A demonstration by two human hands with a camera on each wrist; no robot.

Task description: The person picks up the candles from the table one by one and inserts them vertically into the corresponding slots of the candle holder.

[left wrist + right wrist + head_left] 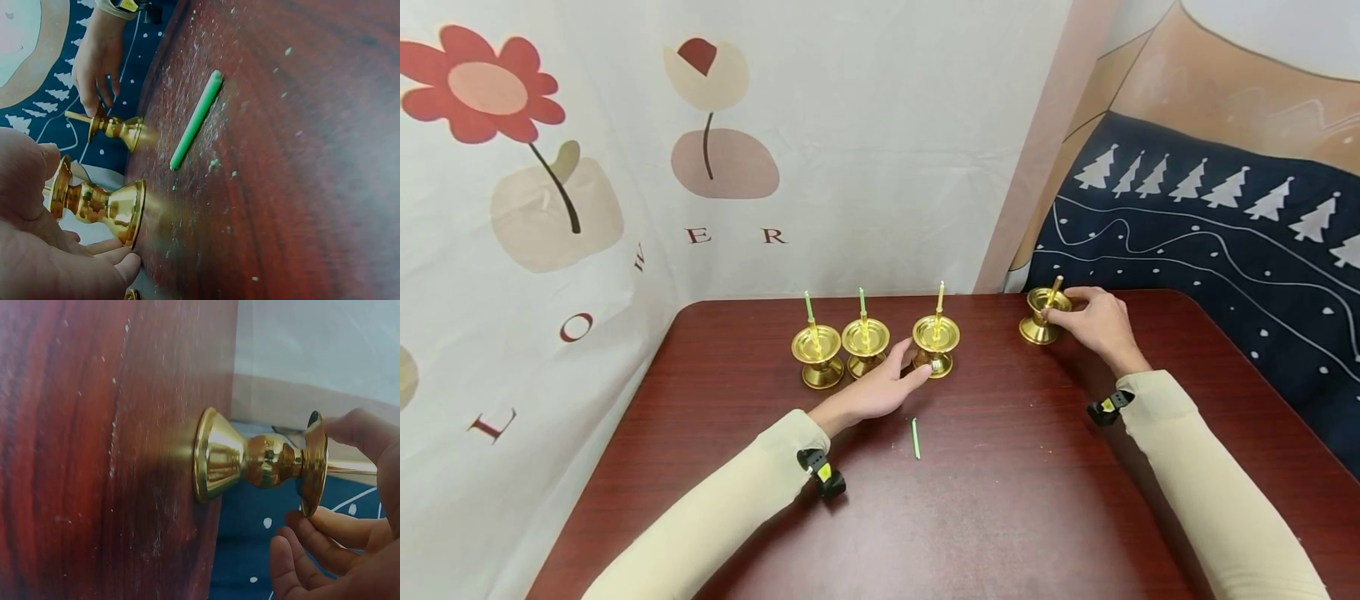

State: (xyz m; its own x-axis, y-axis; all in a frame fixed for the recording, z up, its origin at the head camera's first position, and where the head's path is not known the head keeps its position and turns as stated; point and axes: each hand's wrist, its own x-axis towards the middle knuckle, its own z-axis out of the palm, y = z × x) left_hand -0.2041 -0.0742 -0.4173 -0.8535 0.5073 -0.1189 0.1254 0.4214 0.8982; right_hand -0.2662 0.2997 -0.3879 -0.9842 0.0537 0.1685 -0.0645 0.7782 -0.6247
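Note:
My right hand [1097, 323] pinches the dish rim of a brass candle holder [1038, 329] at the right, thumb on one side and fingers on the other. Its bare gold tube [352, 467] rises from the dish and bears no candle. My left hand [880, 390] reaches beside another brass candle holder [943, 364], its fingers spread and extended, fingertips right at the base. That holder carries a thin pale yellow candle [941, 297]. Between the hands and nearer me lies a loose green candle [916, 439].
Two more brass holders, one at far left [822, 373] and one beside it [866, 325], carry green candles upright. All stand on a dark red wooden table [737, 467] with small crumbs. Flower-printed white cloth [880, 167] and a navy tree-patterned cloth [1150, 225] hang behind.

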